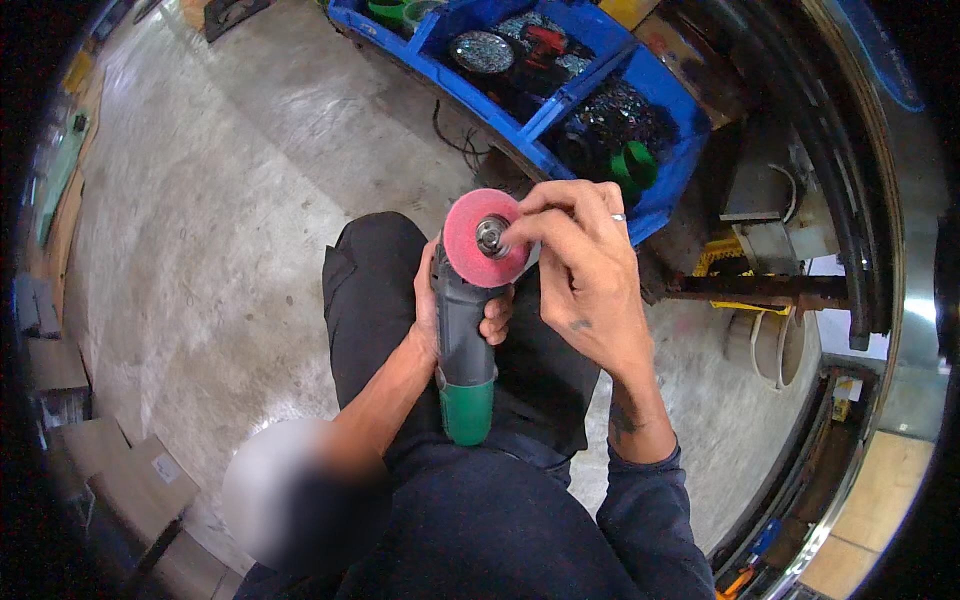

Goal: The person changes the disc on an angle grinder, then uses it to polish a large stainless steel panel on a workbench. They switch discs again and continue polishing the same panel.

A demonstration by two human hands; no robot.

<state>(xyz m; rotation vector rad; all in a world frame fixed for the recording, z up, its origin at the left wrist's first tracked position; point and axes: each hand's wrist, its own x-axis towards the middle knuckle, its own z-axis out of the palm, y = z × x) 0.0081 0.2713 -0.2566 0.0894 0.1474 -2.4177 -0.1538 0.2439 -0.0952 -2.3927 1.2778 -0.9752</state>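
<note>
The left hand (pixel 426 318) grasps the black-green angle grinder (pixel 464 330) above the lap (pixel 540 400), while the right hand (pixel 592 270) bends its fingers at the metal nut (pixel 491 237) of the pink disc (pixel 466 256), whether gripping, I cannot tell.

- left hand (pixel 427 312) grips a black-and-green angle grinder (pixel 465 335)
- right hand (pixel 592 265) has fingertips at the metal hub (pixel 491 237) of its pink disc (pixel 461 242)
- blue bin (pixel 580 92) beyond

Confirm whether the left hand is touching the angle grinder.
Touching. The head view shows the left hand wrapped around the angle grinder, with fingers curled against the right side of its dark body.
</note>
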